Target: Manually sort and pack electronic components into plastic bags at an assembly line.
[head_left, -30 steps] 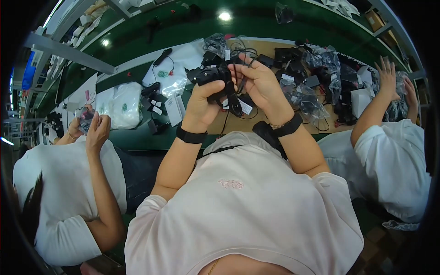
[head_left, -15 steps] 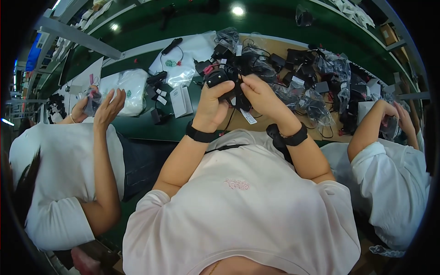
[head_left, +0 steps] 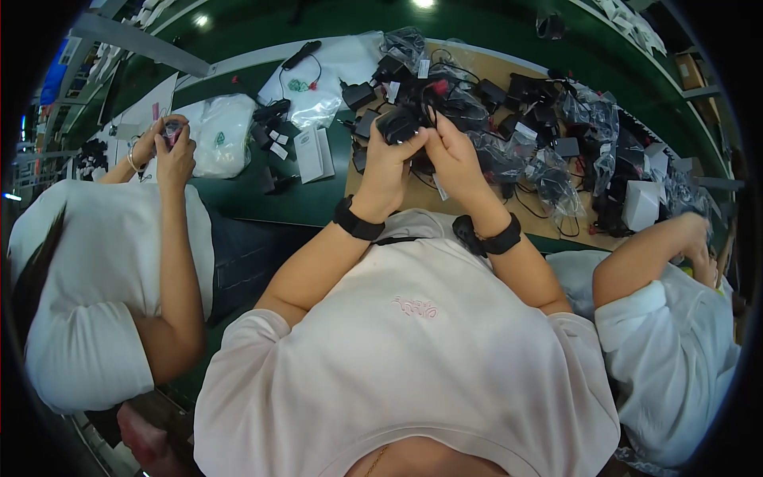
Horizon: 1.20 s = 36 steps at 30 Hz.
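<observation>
Black adapter (head_left: pixel 399 125) is up over the surface (head_left: pixel 230 208), squeezed in the left hand (head_left: pixel 387 171). The right hand (head_left: pixel 456 159) pinches a black cord (head_left: pixel 431 116) beside it. One white label (head_left: pixel 440 188) shows nearby, too small to read.

The black block (head_left: pixel 397 125) in the left hand (head_left: pixel 388 171) is smooth plastic (and shiny). Right of the right hand (head_left: pixel 458 163), a clear bag (head_left: pixel 556 184) is crinkly plastic. Left of both, a leaflet (head_left: pixel 313 153) looks like dull paper.
</observation>
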{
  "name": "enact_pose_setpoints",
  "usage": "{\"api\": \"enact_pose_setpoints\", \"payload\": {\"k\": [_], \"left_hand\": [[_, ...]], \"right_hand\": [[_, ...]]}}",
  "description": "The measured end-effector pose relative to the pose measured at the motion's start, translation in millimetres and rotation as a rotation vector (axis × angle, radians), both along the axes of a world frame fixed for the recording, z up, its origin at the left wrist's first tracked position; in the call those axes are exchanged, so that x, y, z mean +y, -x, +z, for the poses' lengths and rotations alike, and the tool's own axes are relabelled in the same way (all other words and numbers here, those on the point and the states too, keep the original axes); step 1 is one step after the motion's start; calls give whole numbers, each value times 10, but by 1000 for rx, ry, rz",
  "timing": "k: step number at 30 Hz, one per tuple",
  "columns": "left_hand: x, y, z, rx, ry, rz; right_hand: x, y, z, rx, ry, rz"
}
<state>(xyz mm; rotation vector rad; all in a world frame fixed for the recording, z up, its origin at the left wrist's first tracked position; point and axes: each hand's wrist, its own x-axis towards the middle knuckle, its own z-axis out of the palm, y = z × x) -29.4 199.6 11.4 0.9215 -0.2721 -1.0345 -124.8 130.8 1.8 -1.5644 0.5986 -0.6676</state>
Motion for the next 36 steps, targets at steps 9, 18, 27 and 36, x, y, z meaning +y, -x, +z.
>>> {"api": "enact_pose_setpoints", "payload": {"k": [9, 18, 27, 36], "left_hand": [[-8, -191, -64, 187, 74, -320], [-94, -1624, -1303, -1624, -840, 167], [-316, -1892, -1512, -1788, -970, -12], [-42, -2395, -1331, -2085, -726, 495]], "right_hand": [[-142, 40, 11, 10, -172, 56], [-625, 532, -4, -180, -369, 8], [-638, 720, -65, -198, -389, -63], [-590, 514, -3, -98, -277, -125]]}}
